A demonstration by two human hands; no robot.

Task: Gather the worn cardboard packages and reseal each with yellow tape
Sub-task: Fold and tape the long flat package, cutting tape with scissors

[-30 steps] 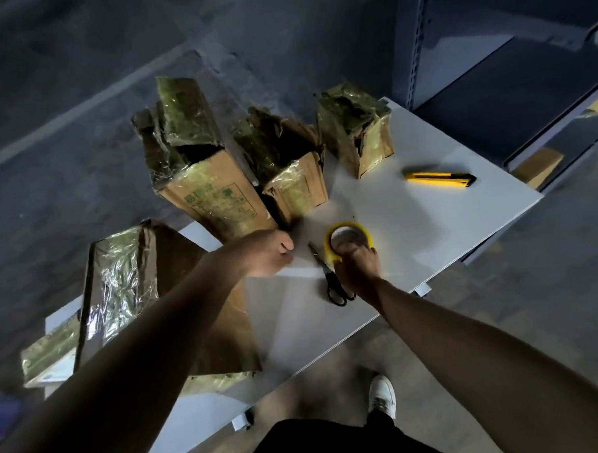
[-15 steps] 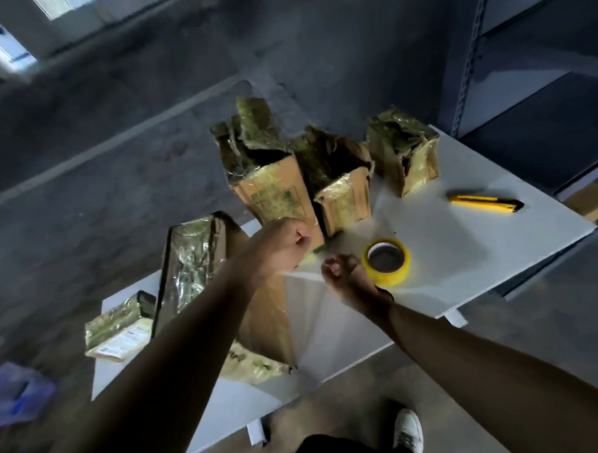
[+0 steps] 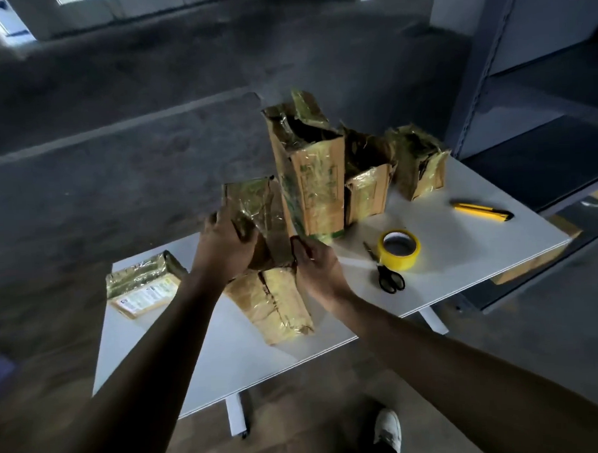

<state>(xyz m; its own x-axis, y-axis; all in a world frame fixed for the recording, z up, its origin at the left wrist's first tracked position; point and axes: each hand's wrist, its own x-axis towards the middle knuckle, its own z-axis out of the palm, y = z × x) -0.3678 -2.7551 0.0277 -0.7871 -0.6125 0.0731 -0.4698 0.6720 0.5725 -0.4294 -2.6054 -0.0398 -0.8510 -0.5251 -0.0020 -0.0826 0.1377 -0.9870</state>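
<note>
Worn cardboard package (image 3: pixel 273 302), its lower end on the surface (image 3: pixel 463 250), is held near its top by left grip (image 3: pixel 223 245) and right grip (image 3: pixel 318 266); scissors (image 3: pixel 388 277) and yellow tape roll (image 3: pixel 398 251) are seen just beside the right grip.

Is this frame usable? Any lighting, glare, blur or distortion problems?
Head view: dim overall, left forearm nearly silhouetted; head view: the held package and tall package glint with glare; head view: wide-angle lens slants the shelf upright; corners look soft.
</note>
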